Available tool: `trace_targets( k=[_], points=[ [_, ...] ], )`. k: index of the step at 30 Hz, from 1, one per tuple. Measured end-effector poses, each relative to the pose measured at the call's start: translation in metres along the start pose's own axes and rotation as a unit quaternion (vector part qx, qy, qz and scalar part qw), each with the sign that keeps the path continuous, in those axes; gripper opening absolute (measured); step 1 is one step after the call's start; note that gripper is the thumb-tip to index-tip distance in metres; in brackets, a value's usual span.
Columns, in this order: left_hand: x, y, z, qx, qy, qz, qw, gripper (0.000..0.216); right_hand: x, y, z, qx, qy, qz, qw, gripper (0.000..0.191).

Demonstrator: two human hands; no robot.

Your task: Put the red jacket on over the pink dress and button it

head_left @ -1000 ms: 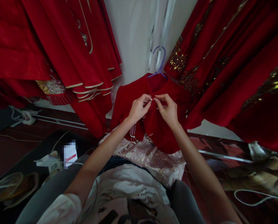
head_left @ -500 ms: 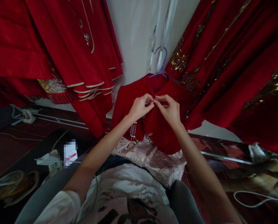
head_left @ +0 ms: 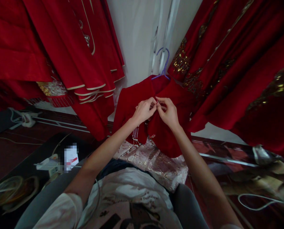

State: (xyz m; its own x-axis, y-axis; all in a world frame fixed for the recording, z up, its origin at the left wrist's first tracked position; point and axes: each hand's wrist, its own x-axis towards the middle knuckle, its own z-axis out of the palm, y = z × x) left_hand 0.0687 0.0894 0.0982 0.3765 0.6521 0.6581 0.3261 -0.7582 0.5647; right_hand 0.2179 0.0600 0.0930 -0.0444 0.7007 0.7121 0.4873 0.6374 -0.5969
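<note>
A red jacket [head_left: 167, 140] on a purple hanger [head_left: 164, 65] lies spread in front of me, its collar at the top. My left hand [head_left: 144, 111] pinches the front edge just below the collar. Facing it, my right hand [head_left: 168, 113] pinches the other front edge, and the fingertips of both hands nearly meet. Something small and shiny, perhaps a fastener, shows between them, mostly covered by the fingers. Beaded tassels [head_left: 135, 135] hang on the jacket's left side. Under its hem, a pale pink brocade cloth [head_left: 156, 160] covers my lap.
Red garments with cream piping [head_left: 68, 47] hang at the left, and red ones with gold sequins [head_left: 227, 63] at the right. A white power strip [head_left: 48, 163] and coiled tape [head_left: 6, 190] lie at lower left. Brown material [head_left: 261, 181] sits at lower right.
My right hand has shifted slightly left and down, bringing its fingertips closer to my left hand's. Both hands remain at the jacket's front, and the whole view has drifted slightly.
</note>
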Motion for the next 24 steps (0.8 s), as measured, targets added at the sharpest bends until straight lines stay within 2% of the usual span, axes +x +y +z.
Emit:
trace_targets(
  k=[4, 7, 11, 13, 16, 18, 20, 24],
  points=[
    [-0.009, -0.007, 0.018, -0.137, 0.034, -0.057, 0.988, 0.018, -0.016, 0.005, 0.009, 0.011, 0.000, -0.010, 1.000, 0.060],
    [-0.016, -0.010, 0.024, -0.241, 0.032, -0.125, 0.962, 0.024, -0.031, 0.011, 0.007, 0.017, 0.004, 0.037, 0.999, 0.073],
    [-0.023, -0.009, 0.026, -0.333, 0.000, -0.215, 0.918, 0.029, -0.040, 0.016, -0.015, 0.090, 0.029, 0.157, 0.983, 0.061],
    [-0.030, -0.006, 0.027, -0.375, -0.037, -0.245, 0.893, 0.037, -0.040, 0.011, -0.029, 0.122, 0.005, 0.185, 0.975, 0.054],
    [-0.046, 0.002, 0.027, -0.418, -0.068, -0.300, 0.855, 0.053, -0.040, -0.003, -0.047, 0.151, -0.052, 0.186, 0.970, 0.043],
    [-0.059, 0.006, 0.027, -0.420, -0.044, -0.334, 0.843, 0.056, -0.041, -0.011, -0.053, 0.143, -0.080, 0.168, 0.972, 0.033],
    [-0.072, 0.007, 0.027, -0.420, 0.006, -0.360, 0.833, 0.052, -0.044, -0.015, -0.054, 0.100, -0.110, 0.154, 0.977, 0.024],
    [-0.086, 0.005, 0.024, -0.438, 0.094, -0.395, 0.802, 0.040, -0.051, -0.021, -0.036, 0.022, -0.185, 0.155, 0.970, 0.021]
  ],
)
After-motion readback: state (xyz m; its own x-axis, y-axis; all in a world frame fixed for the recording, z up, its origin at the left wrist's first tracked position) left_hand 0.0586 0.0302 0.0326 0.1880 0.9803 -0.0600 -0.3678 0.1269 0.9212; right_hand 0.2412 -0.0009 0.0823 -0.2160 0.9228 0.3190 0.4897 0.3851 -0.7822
